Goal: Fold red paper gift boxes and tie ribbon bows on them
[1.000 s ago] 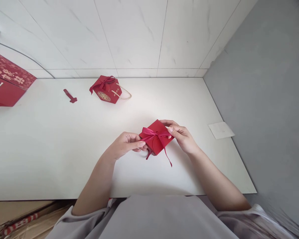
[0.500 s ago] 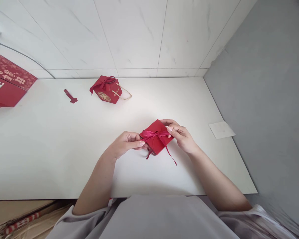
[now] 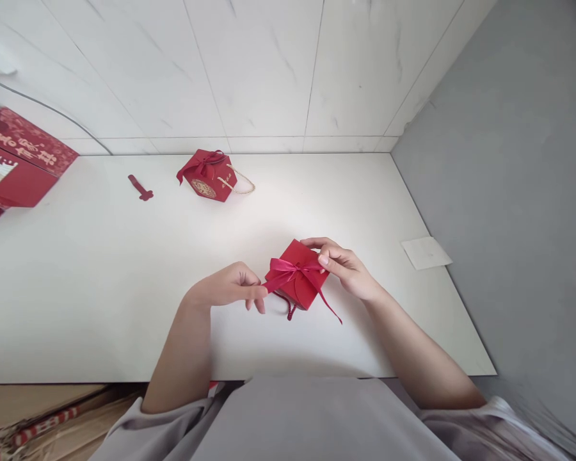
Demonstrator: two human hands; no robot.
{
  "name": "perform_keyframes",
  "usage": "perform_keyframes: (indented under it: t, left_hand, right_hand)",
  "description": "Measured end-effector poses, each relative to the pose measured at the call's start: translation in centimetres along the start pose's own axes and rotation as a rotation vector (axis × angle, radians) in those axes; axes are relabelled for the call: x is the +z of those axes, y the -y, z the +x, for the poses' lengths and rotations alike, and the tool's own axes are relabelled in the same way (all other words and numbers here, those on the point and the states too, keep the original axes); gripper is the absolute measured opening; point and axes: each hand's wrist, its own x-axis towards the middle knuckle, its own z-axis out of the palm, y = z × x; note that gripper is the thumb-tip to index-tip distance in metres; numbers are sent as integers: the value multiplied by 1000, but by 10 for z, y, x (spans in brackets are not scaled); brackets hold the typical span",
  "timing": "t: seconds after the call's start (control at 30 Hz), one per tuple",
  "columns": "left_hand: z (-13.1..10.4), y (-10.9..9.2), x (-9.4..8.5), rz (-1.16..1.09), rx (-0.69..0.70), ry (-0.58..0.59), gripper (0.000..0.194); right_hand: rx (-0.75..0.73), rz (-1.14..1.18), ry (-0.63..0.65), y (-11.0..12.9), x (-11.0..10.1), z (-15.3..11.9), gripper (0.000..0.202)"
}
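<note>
A small red gift box [image 3: 305,293] stands near the middle of the white table, its top crossed by a pink-red satin ribbon [image 3: 286,271] tied in a bow. My left hand [image 3: 235,285] pinches a ribbon end at the box's left, apart from the box itself. At the right side, my right hand [image 3: 344,266] has thumb and fingers closed on the bow's right loop, with other fingers behind the box. One ribbon tail hangs over the front right. A dark red cord [image 3: 290,312] sticks out at the lower left of the box.
A finished-looking red hexagonal box [image 3: 210,176] with bow and gold rope handle stands toward the wall. Left of it lies a small red tag [image 3: 141,188]. Large red printed boxes [image 3: 26,160] are at far left. White paper [image 3: 426,253] lies by the grey right wall.
My left hand has moved left and down, drawing the ribbon end out from the box. The box has shifted slightly left and toward me. My right hand keeps its hold.
</note>
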Motion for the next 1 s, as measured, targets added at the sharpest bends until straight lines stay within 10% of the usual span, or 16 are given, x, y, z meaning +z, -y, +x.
perform_keyframes:
  t: [0.23, 0.8, 1.0]
  left_hand:
    - [13, 4, 5, 20, 349, -722, 31]
    - [31, 5, 32, -21, 543, -444, 20]
    - [31, 2, 31, 33, 469, -545, 35]
  right_hand:
    - [-45, 2, 57, 1, 1, -3, 40]
    - [-92, 42, 138, 2, 7, -4, 46]
    - [-92, 48, 112, 1, 7, -5, 49]
